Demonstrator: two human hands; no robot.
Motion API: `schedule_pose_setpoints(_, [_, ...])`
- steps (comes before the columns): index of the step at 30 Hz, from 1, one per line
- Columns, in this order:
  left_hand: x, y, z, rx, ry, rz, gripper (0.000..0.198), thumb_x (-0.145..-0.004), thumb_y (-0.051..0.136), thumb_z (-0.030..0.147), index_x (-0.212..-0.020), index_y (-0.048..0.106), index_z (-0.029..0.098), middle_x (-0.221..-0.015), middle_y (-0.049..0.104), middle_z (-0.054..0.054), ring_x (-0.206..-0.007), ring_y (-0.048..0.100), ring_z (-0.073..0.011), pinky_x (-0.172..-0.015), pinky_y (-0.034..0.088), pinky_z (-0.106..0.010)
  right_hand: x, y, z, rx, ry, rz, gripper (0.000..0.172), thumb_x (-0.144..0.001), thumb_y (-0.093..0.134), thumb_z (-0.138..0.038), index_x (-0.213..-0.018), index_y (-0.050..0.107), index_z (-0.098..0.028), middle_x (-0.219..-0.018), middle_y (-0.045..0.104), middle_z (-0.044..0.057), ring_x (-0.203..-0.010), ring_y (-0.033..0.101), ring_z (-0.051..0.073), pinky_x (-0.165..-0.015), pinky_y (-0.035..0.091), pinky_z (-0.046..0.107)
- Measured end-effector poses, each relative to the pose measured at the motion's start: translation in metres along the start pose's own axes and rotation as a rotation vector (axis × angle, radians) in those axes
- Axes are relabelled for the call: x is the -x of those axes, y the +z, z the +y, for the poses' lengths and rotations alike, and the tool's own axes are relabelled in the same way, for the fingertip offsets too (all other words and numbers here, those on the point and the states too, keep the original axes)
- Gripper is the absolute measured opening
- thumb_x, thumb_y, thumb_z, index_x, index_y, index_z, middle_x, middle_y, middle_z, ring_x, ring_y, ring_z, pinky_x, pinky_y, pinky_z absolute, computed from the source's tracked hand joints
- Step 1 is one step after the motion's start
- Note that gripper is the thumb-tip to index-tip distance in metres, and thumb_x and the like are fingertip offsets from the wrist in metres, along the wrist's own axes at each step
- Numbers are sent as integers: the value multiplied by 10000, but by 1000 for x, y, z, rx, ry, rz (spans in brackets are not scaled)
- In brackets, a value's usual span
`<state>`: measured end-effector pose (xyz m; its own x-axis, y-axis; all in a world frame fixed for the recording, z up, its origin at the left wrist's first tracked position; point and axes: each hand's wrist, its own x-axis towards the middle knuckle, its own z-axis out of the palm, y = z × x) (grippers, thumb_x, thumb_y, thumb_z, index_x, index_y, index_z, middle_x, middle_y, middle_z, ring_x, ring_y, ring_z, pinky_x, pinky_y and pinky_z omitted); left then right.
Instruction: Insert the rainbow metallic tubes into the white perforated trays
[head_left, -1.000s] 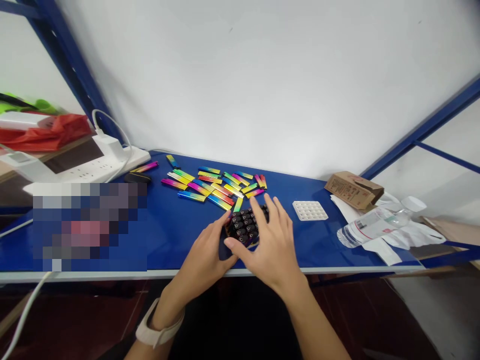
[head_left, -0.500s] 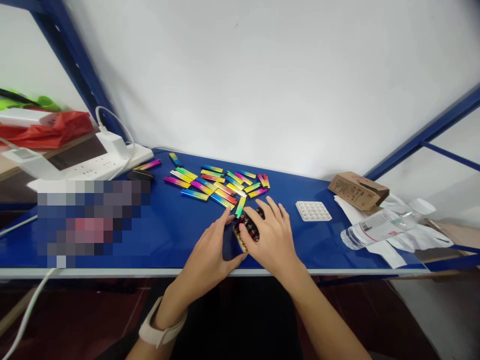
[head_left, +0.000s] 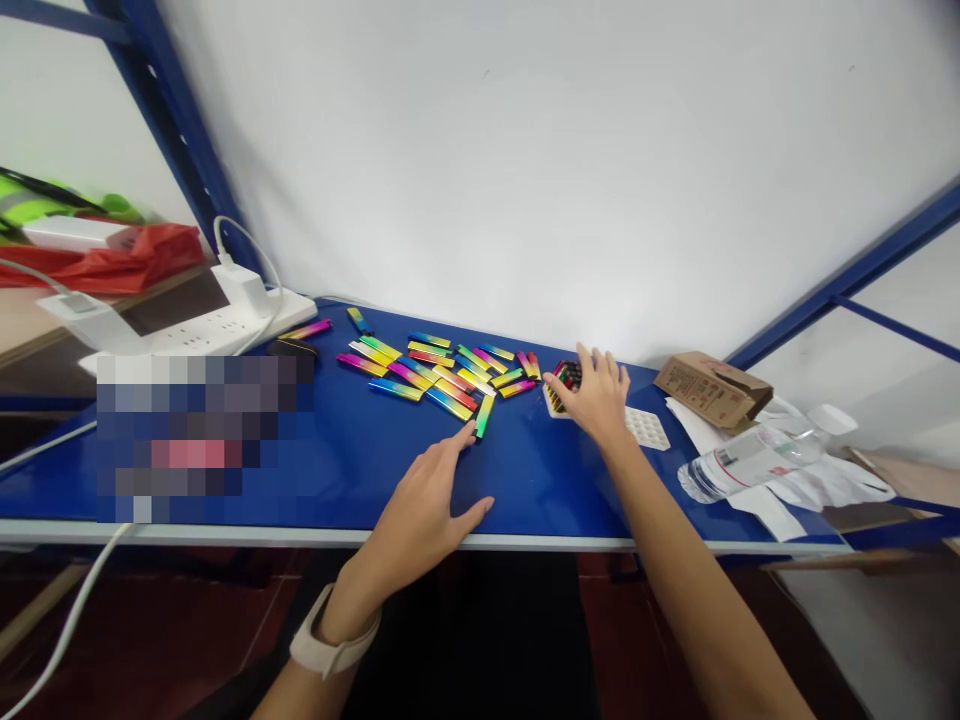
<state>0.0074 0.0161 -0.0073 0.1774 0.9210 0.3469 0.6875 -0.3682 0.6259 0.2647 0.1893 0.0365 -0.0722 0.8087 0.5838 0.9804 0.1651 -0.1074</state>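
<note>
The right hand (head_left: 598, 398) is arching its fingers over the filled tray (head_left: 556, 411), seemingly steadying it though any grip is unclear, while the left hand (head_left: 420, 505), fingers parted and empty, is keeping a green lighter (head_left: 485, 414) within fingertip reach.

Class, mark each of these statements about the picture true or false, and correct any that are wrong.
1. The right hand is at the filled tray. True.
2. The clear bottle stands upright. False: the clear bottle lies on its side.
3. The white holed tray is just right of the filled tray. True.
4. The cardboard box sits to the left of the colourful pieces. False: the cardboard box is to their right.
5. The wristband is on the right arm. False: the wristband is on the left wrist.
6. The left hand has its index fingertip close to a green piece. True.
</note>
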Motion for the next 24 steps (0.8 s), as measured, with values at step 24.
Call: schedule_pose_setpoints(24, [2,-8,5,-78,101,-50,988,-842,789,494,-1599,186,295,-1606,385,-92,-1461,399,-280,-1190,374,-457,164,-84,-4,-338,-207,-443,584,-1057,457,-430,-1622,365,-312,-1665,324,75,-1528,338,329,-1170,412,572])
